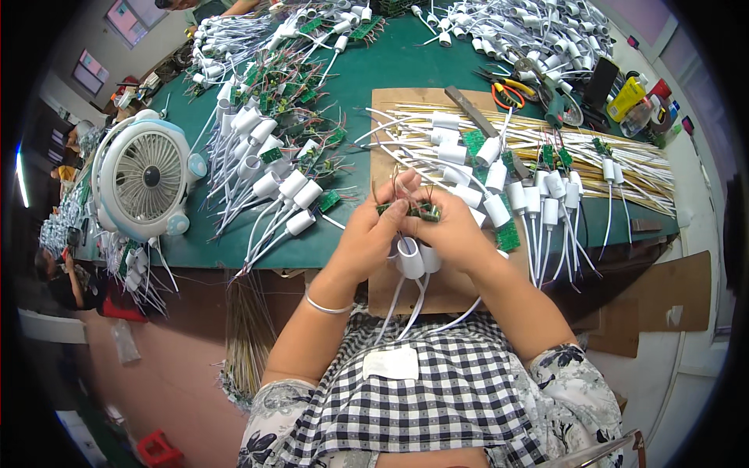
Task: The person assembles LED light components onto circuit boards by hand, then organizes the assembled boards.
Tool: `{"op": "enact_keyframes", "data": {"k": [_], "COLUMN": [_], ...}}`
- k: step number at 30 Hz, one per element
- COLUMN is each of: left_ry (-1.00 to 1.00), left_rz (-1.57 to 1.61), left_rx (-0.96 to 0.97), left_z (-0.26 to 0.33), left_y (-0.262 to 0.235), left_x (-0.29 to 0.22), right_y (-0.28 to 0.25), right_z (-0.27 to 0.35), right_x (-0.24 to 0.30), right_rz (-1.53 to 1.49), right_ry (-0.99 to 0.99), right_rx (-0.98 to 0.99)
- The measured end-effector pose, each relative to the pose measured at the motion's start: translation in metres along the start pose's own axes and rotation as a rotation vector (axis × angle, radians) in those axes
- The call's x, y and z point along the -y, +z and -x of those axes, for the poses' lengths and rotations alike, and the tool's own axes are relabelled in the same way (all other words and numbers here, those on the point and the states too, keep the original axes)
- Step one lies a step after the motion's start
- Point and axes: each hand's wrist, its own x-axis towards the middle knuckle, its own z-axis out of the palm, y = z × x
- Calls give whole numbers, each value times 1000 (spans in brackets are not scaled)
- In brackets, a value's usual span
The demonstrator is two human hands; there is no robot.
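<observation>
My left hand point(373, 234) and my right hand point(452, 232) meet over a brown cardboard sheet point(398, 105) at the table's front edge. Together they pinch a small green circuit board point(420, 210) with thin wires. Below the fingers hang two white plastic cylinder housings point(412, 257), their white cables running down toward my checked apron. A silver bangle sits on my left wrist.
A white desk fan point(144, 175) stands at left on the green table point(374, 70). Piles of white housings with green boards point(269, 148) lie left of the cardboard, a row of them point(538, 195) to the right. Orange-handled pliers point(509, 92), a yellow bottle point(626, 97) at back right.
</observation>
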Motion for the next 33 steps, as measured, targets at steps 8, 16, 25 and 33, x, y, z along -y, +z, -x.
{"op": "enact_keyframes", "data": {"k": [8,16,25,33], "left_ry": [72,179,489,734], "left_rz": [-416,-250,-845,-1644], "left_rx": [-197,144,-149,-202], "left_z": [-6,-12,-22,14], "left_y": [14,15,31,-49], "left_x": [16,-21,-170,-204], "right_y": [-2,-9,50,142], "right_z": [5,31,-13,-127], "right_x": [-11,36,121,140], "right_rz": [-175,102,-75,-939], "right_ry": [25,-81,-665,-511], "right_rx": [-69,-20,-70,-13]}}
